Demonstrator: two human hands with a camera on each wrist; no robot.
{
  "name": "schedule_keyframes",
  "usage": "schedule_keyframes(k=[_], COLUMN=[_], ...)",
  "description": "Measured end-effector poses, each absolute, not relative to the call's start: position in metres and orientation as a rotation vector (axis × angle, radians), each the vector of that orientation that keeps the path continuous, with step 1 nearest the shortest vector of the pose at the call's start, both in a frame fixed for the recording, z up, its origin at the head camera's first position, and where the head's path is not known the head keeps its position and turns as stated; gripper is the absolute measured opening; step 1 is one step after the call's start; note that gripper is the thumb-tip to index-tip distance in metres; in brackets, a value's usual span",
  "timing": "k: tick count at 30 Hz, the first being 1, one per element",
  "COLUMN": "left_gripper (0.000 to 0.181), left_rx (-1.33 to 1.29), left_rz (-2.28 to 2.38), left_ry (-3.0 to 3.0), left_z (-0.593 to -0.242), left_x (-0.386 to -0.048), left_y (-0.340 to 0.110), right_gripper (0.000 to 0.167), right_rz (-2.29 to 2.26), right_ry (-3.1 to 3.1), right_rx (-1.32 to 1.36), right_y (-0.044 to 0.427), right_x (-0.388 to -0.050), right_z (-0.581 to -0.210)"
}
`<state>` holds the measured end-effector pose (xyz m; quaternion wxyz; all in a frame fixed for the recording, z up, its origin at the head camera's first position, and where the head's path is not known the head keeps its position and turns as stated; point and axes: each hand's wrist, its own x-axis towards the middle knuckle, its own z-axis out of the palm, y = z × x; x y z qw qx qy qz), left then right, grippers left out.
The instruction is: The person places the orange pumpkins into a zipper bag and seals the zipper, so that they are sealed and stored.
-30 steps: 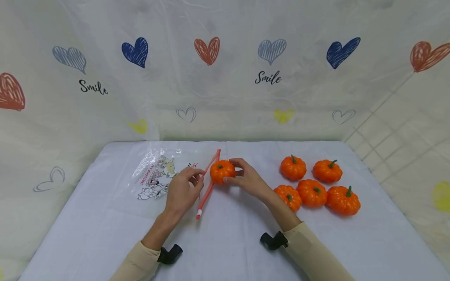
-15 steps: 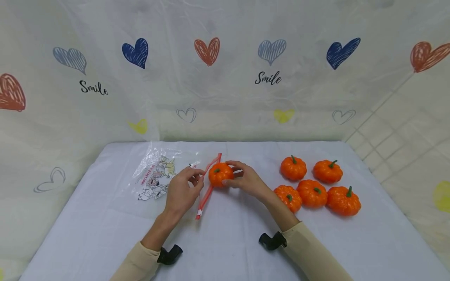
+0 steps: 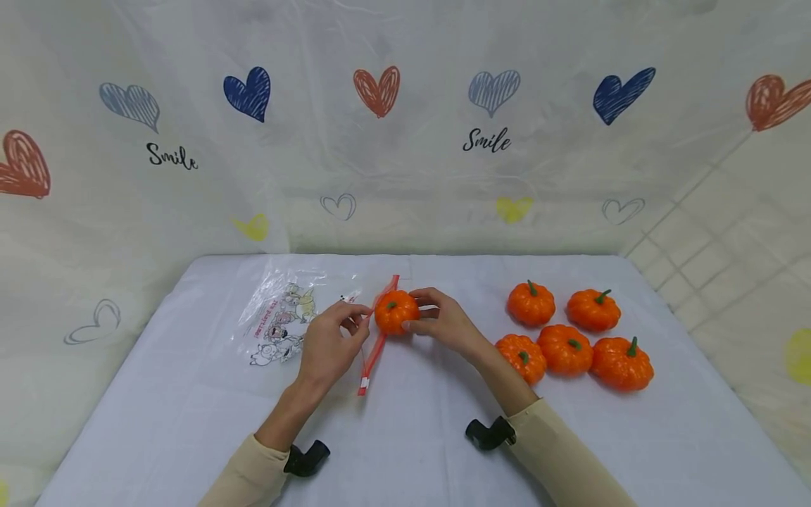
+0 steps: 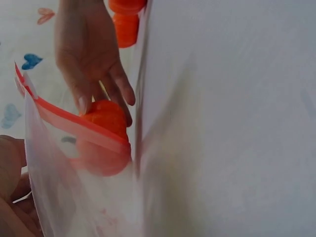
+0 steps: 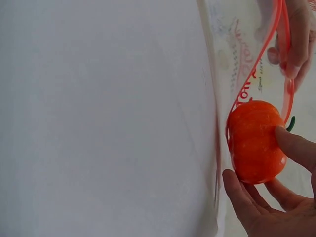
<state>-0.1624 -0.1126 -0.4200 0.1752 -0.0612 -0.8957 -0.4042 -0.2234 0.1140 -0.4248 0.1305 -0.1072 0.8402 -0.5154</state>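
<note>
in the head view i am looking over a white cloth covering the table, with a pale backdrop sheet hanging behind it, its drawn hearts showing in red, blue and yellow near "smile" lettering. a clear zip bag with a cartoon print is lying left of centre, its red zip strip running near the middle. the left hand is pinching the strip between thumb and fingertips. the right hand is gripping a mini orange pumpkin at the bag's mouth, thumb and fingers parted by the pumpkin's width. five more mini pumpkins are resting on the right, two behind and three in front. compared with a second ago, the gripped pumpkin is sitting slightly farther left, nearer the left hand, while the other five are keeping their places.

in the left wrist view i am seeing the gripped pumpkin showing partly through the bag's film and partly above the strip. the left hand is showing only at the edge, so from here i am not telling its pinch.

in the right wrist view one length of strip is running along the pumpkin's side and another is passing near its green stem; the right thumb is pressing beside the stem.
</note>
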Motion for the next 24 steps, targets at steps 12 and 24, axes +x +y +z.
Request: schedule_keyframes(k=[12, 24], left_gripper=[0.017, 0.019], left_rx=[-0.174, -0.21], left_rz=[-1.169, -1.195], left_ry=[-2.559, -2.561], left_z=[-0.4203, -0.4213], left_x=[-0.1607, -0.1616], left_y=[-0.111, -0.1113], right_gripper=[0.058, 0.062], right_rz=[-1.498, -1.508], right_ry=[2.447, 2.439], right_rx=[-0.312, -0.306], right_y=[0.1105, 0.1071], right_x=[-0.2237, -0.2258], right_z=[-0.4256, -0.4269])
